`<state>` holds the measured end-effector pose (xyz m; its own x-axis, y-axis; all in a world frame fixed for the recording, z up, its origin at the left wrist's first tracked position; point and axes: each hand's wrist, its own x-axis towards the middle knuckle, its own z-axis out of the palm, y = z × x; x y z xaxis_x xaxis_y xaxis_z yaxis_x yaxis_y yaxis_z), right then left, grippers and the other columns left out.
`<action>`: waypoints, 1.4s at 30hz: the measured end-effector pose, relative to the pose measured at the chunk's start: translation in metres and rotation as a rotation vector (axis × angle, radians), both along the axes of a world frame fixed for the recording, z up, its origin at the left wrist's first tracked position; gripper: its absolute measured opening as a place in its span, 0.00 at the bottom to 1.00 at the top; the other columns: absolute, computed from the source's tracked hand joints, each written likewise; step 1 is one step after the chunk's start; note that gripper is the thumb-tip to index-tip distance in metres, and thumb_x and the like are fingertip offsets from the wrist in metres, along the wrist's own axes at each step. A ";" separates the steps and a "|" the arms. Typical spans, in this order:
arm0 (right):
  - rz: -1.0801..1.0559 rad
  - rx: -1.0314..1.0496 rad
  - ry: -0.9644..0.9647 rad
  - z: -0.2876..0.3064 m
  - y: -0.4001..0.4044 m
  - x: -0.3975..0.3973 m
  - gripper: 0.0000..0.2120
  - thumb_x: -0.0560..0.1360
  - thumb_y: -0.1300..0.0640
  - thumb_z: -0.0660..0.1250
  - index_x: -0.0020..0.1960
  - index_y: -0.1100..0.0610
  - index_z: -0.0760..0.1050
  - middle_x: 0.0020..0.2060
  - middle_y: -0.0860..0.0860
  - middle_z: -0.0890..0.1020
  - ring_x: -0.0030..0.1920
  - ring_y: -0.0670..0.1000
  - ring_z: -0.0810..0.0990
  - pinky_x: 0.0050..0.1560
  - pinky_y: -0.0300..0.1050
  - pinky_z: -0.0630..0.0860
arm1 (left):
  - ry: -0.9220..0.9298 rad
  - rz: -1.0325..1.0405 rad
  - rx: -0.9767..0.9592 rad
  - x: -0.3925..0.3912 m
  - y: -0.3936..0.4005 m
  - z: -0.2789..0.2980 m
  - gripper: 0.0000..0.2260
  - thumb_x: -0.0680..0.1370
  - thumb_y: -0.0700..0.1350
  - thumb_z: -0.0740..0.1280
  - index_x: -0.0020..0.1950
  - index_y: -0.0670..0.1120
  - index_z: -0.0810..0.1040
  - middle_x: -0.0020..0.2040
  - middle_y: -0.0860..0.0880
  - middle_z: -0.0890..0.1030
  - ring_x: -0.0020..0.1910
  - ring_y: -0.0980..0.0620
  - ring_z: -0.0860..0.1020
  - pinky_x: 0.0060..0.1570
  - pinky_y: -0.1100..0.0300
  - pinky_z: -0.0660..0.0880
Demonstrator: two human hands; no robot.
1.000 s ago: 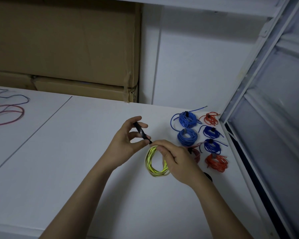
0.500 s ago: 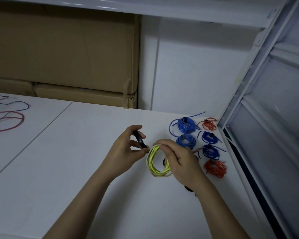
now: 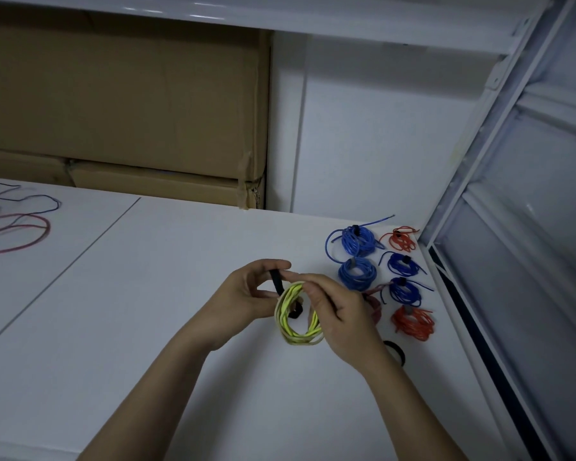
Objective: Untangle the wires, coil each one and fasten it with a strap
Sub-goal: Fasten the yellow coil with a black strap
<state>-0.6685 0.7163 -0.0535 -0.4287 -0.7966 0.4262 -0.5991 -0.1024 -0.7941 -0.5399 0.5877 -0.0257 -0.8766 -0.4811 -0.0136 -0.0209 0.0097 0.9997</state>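
White table (image 3: 147, 327): right hand (image 3: 343, 324) grips yellow-green coil (image 3: 288, 322), left hand (image 3: 243, 301) pinches black strap (image 3: 276, 282).

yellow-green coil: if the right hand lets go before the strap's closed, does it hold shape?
Probably not: the yellow-green coil is thin looped wire, likely springy, with the black strap not yet closed. Likely light: the right hand holds it by fingertips.

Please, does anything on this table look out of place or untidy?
Mostly tidy: the blue coils and orange coils lie strapped in a group at the right. What stands out is the loose wires at the far left edge, red and blue crossing each other, uncoiled and without a strap.
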 end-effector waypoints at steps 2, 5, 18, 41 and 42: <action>-0.024 0.004 0.009 0.002 0.003 -0.002 0.12 0.78 0.45 0.56 0.55 0.37 0.76 0.31 0.52 0.77 0.27 0.54 0.68 0.28 0.49 0.67 | 0.019 -0.030 0.071 0.004 -0.003 0.002 0.23 0.72 0.28 0.69 0.63 0.45 0.74 0.56 0.50 0.83 0.48 0.44 0.83 0.47 0.59 0.80; -0.102 0.017 0.083 0.001 0.005 -0.004 0.14 0.78 0.44 0.54 0.55 0.43 0.76 0.29 0.52 0.77 0.25 0.51 0.69 0.28 0.52 0.69 | 0.058 -0.082 0.199 0.010 -0.008 0.006 0.22 0.71 0.32 0.66 0.64 0.44 0.74 0.60 0.48 0.81 0.53 0.41 0.81 0.48 0.58 0.79; -0.222 -0.017 0.116 -0.011 0.004 0.008 0.14 0.79 0.42 0.51 0.58 0.42 0.71 0.30 0.49 0.78 0.28 0.49 0.74 0.30 0.54 0.73 | 0.042 -0.014 -0.051 0.008 0.012 0.014 0.23 0.74 0.31 0.68 0.66 0.48 0.71 0.60 0.53 0.79 0.50 0.46 0.82 0.50 0.61 0.79; -0.009 -0.168 0.222 -0.012 0.011 0.005 0.14 0.79 0.58 0.62 0.63 0.58 0.77 0.53 0.48 0.82 0.52 0.43 0.80 0.50 0.41 0.78 | -0.012 0.069 -0.077 0.002 0.019 0.019 0.21 0.74 0.28 0.67 0.62 0.46 0.74 0.56 0.54 0.82 0.44 0.48 0.84 0.47 0.60 0.80; -0.002 -0.196 0.202 -0.012 0.011 0.006 0.14 0.78 0.58 0.63 0.62 0.59 0.78 0.51 0.48 0.82 0.51 0.43 0.80 0.49 0.42 0.78 | -0.011 0.066 -0.075 0.002 0.019 0.019 0.21 0.74 0.28 0.67 0.62 0.46 0.75 0.55 0.54 0.82 0.44 0.48 0.84 0.48 0.59 0.80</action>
